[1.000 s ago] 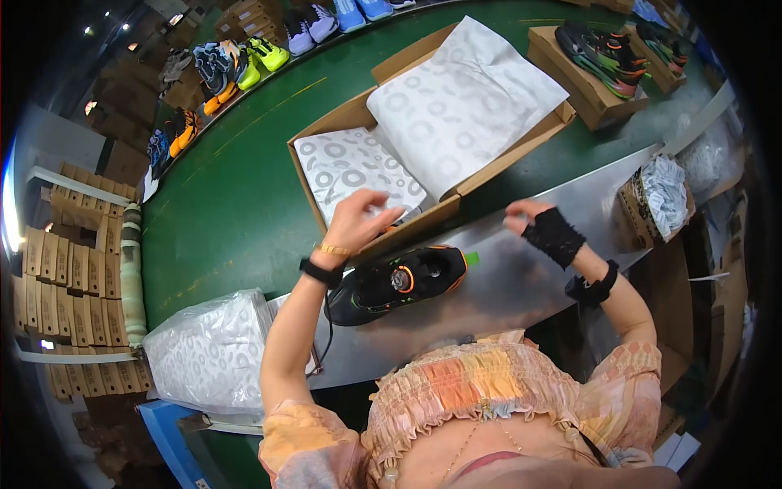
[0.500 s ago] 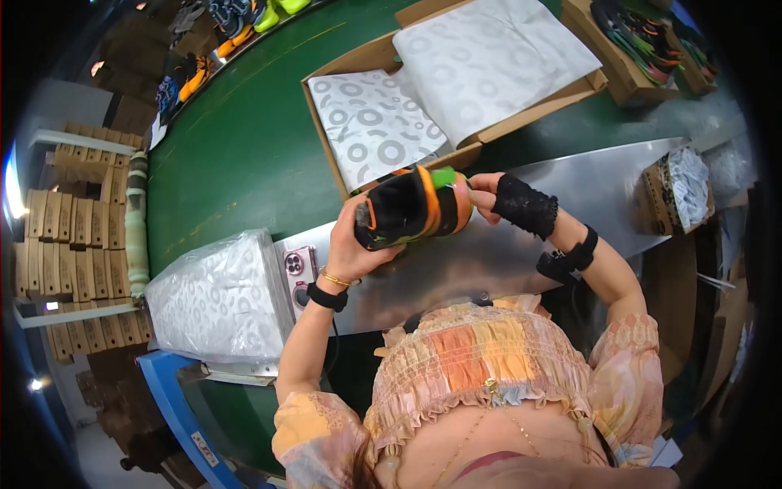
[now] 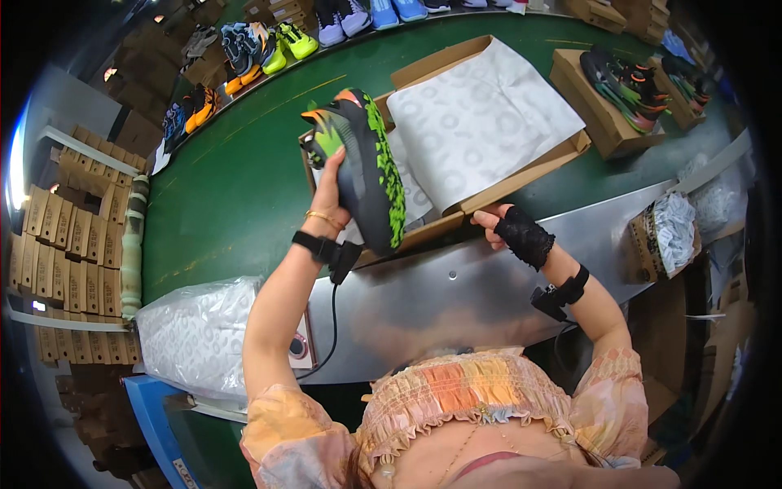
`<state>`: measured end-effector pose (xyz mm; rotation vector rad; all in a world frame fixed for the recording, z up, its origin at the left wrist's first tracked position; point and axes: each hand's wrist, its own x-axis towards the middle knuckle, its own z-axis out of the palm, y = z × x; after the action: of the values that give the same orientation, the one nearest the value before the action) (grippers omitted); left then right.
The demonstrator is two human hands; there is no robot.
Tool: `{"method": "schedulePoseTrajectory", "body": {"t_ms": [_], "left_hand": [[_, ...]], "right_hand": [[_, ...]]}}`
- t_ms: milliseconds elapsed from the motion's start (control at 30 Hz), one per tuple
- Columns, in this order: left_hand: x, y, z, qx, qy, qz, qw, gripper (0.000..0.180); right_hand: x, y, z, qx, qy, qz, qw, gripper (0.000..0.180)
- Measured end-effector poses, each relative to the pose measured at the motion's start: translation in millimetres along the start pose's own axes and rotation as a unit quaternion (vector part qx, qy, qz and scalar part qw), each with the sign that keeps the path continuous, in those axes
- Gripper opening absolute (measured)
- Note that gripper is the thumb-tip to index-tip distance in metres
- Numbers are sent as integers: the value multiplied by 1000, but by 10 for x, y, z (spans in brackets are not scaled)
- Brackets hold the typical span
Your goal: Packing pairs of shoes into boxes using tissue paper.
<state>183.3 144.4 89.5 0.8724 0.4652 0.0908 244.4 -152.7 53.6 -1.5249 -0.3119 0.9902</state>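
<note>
My left hand (image 3: 328, 194) grips a black and grey sneaker (image 3: 350, 155) with orange and green parts. The shoe is turned on its side over the left part of an open cardboard shoebox (image 3: 497, 189), its green-speckled black sole facing right. At the box's near edge is my right hand (image 3: 493, 224), in a black fingerless lace glove. Its fingers are curled together; what they hold, if anything, cannot be made out. White patterned tissue paper (image 3: 481, 122) lines the box and spreads over its right side. The sneaker hides much of the box's left part.
A bagged stack of patterned paper (image 3: 195, 330) lies on the left, beside a partly covered phone (image 3: 301, 342). More sneakers (image 3: 623, 90) rest on a box at right. A carton of crumpled plastic (image 3: 672, 236) stands near my right arm. Shoes (image 3: 293, 41) line the far edge.
My left hand has moved up and away from me with the sneaker, turning it so the sole shows. My right hand has come off the shoe to the box's near edge.
</note>
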Motion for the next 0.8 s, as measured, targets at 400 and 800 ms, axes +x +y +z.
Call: {"method": "schedulePoseTrajectory", "body": {"t_ms": [400, 800], "left_hand": [[337, -77, -157, 99, 48, -113, 987, 57], [-164, -403, -845, 381, 249, 105, 884, 61]], "right_hand": [[535, 7, 203, -36, 279, -230, 932, 27], [655, 36, 519, -673, 208, -376, 602, 45]]}}
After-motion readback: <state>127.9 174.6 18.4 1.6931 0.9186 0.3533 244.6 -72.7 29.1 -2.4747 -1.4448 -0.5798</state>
